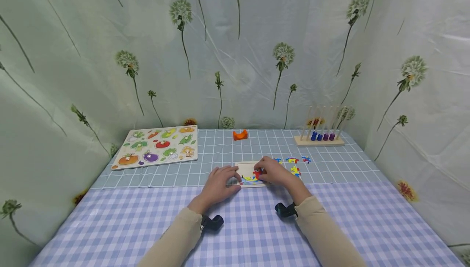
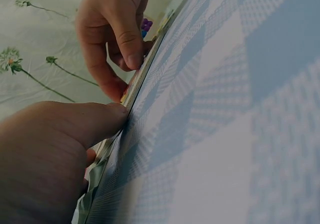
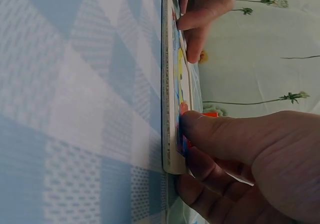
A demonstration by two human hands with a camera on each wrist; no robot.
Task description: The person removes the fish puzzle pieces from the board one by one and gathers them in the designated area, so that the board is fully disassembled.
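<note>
A small wooden jigsaw tray [image 1: 244, 168] lies in front of me, with blue and yellow pieces [image 1: 250, 179] fitted along its near side. My left hand [image 1: 218, 182] holds the tray by its left end, the thumb at the near edge and fingertips over the left rim. At the tray's right part, my right hand [image 1: 276, 172] pinches a red puzzle piece [image 1: 257, 174] against the tray, thumb and fingertips low over it. In the right wrist view, the right thumb [image 3: 192, 123] covers part of the red piece.
Several loose blue, yellow and red pieces [image 1: 292, 160] lie right of the tray. A vegetable puzzle board [image 1: 172, 160] lies back left, an orange curved block [image 1: 240, 135] at the back. A wooden peg stand [image 1: 312, 142] with blue and purple beads stands back right. A floral curtain [image 1: 249, 63] surrounds the table.
</note>
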